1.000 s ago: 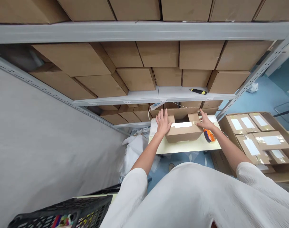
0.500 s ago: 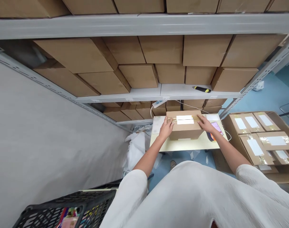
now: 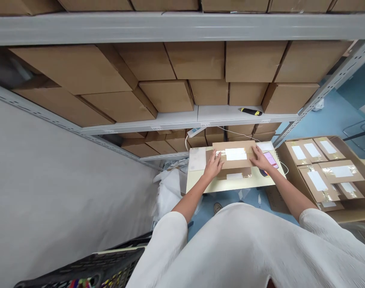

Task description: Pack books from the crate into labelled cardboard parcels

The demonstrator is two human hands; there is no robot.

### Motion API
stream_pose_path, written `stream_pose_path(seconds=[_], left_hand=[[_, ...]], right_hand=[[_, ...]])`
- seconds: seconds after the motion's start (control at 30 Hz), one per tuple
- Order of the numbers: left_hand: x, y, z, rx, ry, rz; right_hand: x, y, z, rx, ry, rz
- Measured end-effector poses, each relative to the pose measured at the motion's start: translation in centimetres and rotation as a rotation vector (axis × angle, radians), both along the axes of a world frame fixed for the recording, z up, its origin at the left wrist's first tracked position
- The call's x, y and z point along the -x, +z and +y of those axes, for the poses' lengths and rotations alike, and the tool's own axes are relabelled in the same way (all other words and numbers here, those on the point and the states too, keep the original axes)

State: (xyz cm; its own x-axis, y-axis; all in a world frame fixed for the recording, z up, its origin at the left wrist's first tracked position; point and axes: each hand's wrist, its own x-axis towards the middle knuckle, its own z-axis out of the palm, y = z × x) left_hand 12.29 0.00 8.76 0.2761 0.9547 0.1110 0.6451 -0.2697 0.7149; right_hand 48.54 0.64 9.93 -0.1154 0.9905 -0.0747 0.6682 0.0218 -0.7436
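A brown cardboard box (image 3: 236,162) with a white label and clear tape on its top lies on the small pale table (image 3: 202,183). My left hand (image 3: 213,165) grips its left end, fingers over the taped top. At the right end, my right hand (image 3: 259,159) holds the edge with fingers bent. The panel facing me bears a second white label and tape. A phone (image 3: 270,160) with a lit screen rests just right of my right hand.
Rack shelves (image 3: 182,29) full of cardboard boxes stand ahead, with a black and yellow cutter (image 3: 251,111) on one. At right, a large carton (image 3: 347,216) holds several labelled boxes. A black crate (image 3: 110,266) is at lower left, beside white wrapping (image 3: 169,188).
The box has turned in my hands: a label and tape now show on the panel facing me. My right hand's fingers are more bent at its edge. The view has shifted slightly.
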Motion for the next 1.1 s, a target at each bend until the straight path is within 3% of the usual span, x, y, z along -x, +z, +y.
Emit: stream_pose_path(seconds=[0.3, 0.67, 0.83, 1.0, 1.1], left_hand=[[-1.2, -0.6, -0.1, 0.034, 0.098, 0.022], [-2.3, -3.0, -1.3, 0.183, 0.034, 0.199], [-3.7, -2.3, -1.2, 0.116, -0.022, 0.265], [-7.9, -1.1, -1.6, 0.104, -0.229, 0.467], [-9.9, -0.7, -1.8, 0.092, -0.274, 0.57]], right_hand=[[0.0, -1.4, 0.6, -0.027, -0.058, -0.07], [1.0, -5.5, -1.4, 0.127, -0.045, -0.092], [1.0, -6.1, -1.4, 0.103, -0.04, -0.06], [1.1, -5.9, -1.2, 0.146, -0.049, -0.085], [0.5, -5.7, -1.4, 0.129, -0.018, -0.07]])
